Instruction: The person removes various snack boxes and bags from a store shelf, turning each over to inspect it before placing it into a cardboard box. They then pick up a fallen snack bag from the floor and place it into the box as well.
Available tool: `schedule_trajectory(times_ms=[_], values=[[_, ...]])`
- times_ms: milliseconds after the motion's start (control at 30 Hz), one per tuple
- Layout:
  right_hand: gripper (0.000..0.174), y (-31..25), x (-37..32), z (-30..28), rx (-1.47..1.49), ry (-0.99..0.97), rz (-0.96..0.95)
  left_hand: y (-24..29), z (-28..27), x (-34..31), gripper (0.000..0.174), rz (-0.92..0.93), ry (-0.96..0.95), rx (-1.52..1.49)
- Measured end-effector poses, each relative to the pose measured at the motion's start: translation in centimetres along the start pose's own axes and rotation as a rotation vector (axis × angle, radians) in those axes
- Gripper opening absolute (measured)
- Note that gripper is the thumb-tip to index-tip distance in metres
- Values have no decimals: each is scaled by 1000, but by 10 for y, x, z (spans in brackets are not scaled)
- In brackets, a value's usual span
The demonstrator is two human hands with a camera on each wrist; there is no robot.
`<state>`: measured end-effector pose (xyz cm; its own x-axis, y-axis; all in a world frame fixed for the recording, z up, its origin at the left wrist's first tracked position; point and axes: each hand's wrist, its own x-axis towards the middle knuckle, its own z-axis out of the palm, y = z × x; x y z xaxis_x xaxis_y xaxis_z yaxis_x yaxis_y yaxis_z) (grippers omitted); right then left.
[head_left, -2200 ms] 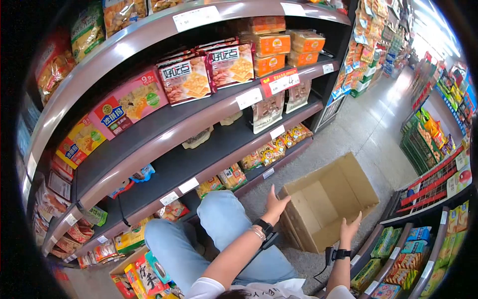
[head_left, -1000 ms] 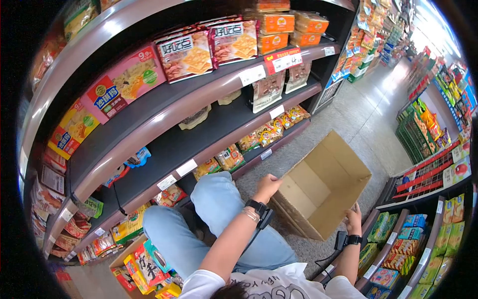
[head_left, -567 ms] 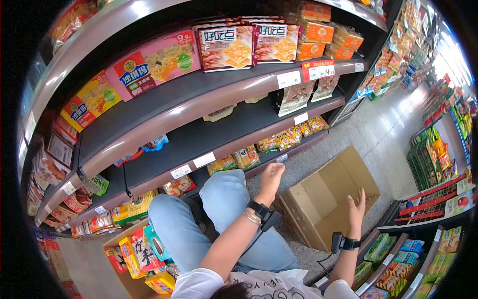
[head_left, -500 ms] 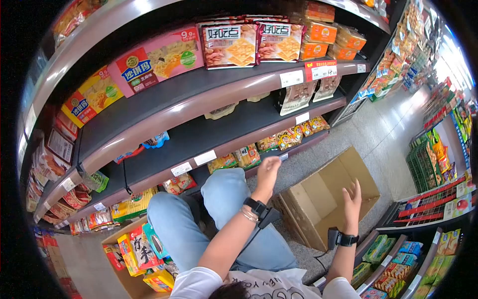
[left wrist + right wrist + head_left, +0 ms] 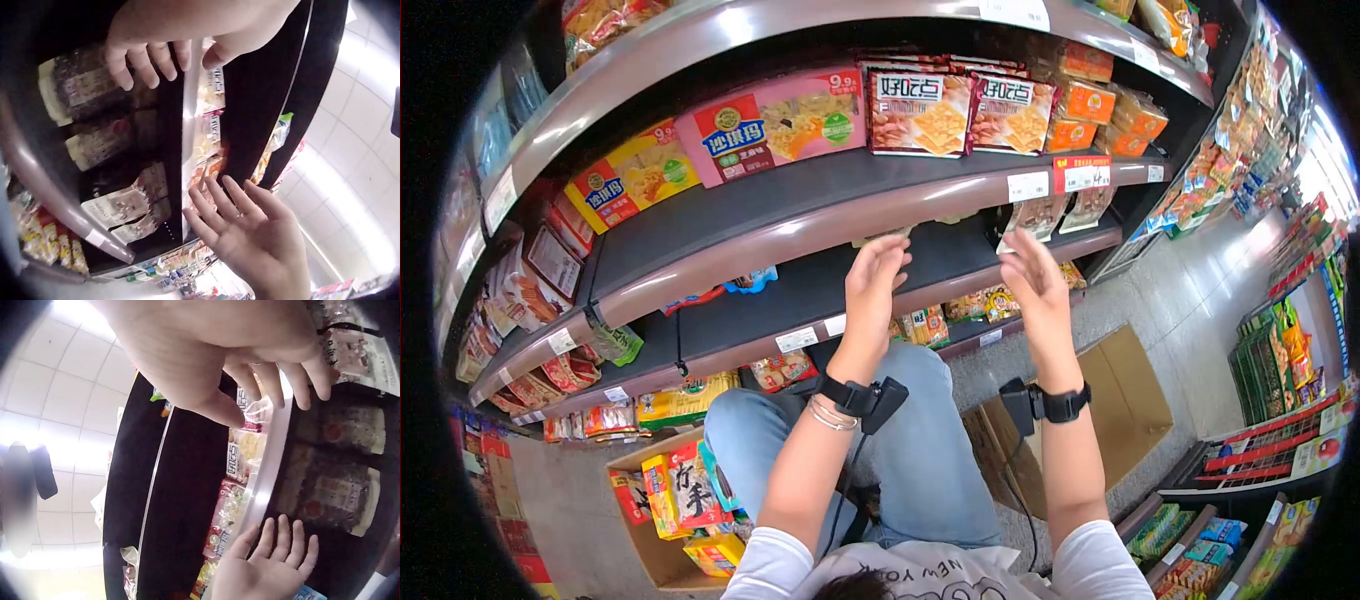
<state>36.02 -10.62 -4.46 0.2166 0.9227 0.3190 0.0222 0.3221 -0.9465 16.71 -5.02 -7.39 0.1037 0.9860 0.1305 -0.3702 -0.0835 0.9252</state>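
Both hands hang in the air before the shelves, holding nothing. My left hand has relaxed, spread fingers in front of the lower shelf. To its right, my right hand is raised with fingers apart, overlapping the standing snack bags in the head view. Palms roughly face each other. From the right wrist, dark bags with cream ends lie deeper on that shelf, between the two hands' heights. An opened cardboard box stands on the floor, partly hidden behind my right forearm.
Boxed sweets and red cracker packs line the shelf above. A purple-brown shelf edge juts out in front. A carton of snack packs sits beside my legs at left. Another low rack is at right.
Both hands leave the cardboard box and rise toward the shelves, the left going leftward and the right up and left. Earlier they gripped the box's sides and shifted it slightly. The head view turned left.
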Motion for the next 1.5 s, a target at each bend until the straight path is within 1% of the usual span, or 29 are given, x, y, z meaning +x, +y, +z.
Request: schedule_trajectory(times_ms=[100,133,200,267,300,400,433,467,500,533,600,667,767,867,967,1033,1067,1100,1167,1200,1300,1367,1400,1467,1500], values=[[54,-13,37,17,72,-4,-63,40,10,11,26,46,-181,-5],[53,-17,48,23,107,-4,-74,48,13,18,27,120,-173,30],[54,-26,69,36,92,8,-153,61,20,36,29,266,-155,99],[55,-32,89,46,57,30,-199,72,24,55,37,357,-83,162],[55,-32,100,49,29,46,-207,63,21,77,41,454,-29,155],[59,-18,132,51,-72,90,-271,64,23,107,43,523,24,324],[59,-12,142,50,-106,96,-277,63,23,117,42,523,18,253],[60,-3,152,50,-138,104,-281,58,21,123,44,456,-6,296],[62,16,166,48,-166,125,-329,64,23,122,46,388,-30,340],[62,18,168,49,-192,137,-348,67,24,122,48,320,-55,385],[64,23,168,51,-242,166,-376,69,26,127,42,262,-61,400],[67,23,169,50,-213,106,-324,71,26,135,39,216,-44,407],[67,30,180,50,-223,77,-255,71,27,137,24,296,-55,256],[63,31,181,52,-196,90,-218,75,30,135,22,227,-29,179],[55,28,172,53,-167,99,-247,67,25,139,36,141,-43,247],[49,24,163,52,-157,71,-303,62,22,139,33,259,14,462],[47,22,159,54,-99,75,-293,58,20,138,31,317,41,570],[45,12,151,56,-42,81,-283,50,17,142,30,456,40,575],[43,-5,137,56,50,88,-273,49,20,133,36,598,174,662],[42,-13,130,56,87,89,-268,47,20,123,40,663,242,706],[40,-31,95,55,158,100,-256,76,23,55,46,842,391,1086],[40,-26,70,50,169,79,-235,74,14,27,49,801,259,780],[40,-30,52,52,272,20,-175,70,8,13,51,774,198,628],[40,-20,13,55,237,31,-179,57,-6,-23,48,496,63,276],[40,-14,-7,57,239,25,-154,62,-9,-48,49,370,8,114]])
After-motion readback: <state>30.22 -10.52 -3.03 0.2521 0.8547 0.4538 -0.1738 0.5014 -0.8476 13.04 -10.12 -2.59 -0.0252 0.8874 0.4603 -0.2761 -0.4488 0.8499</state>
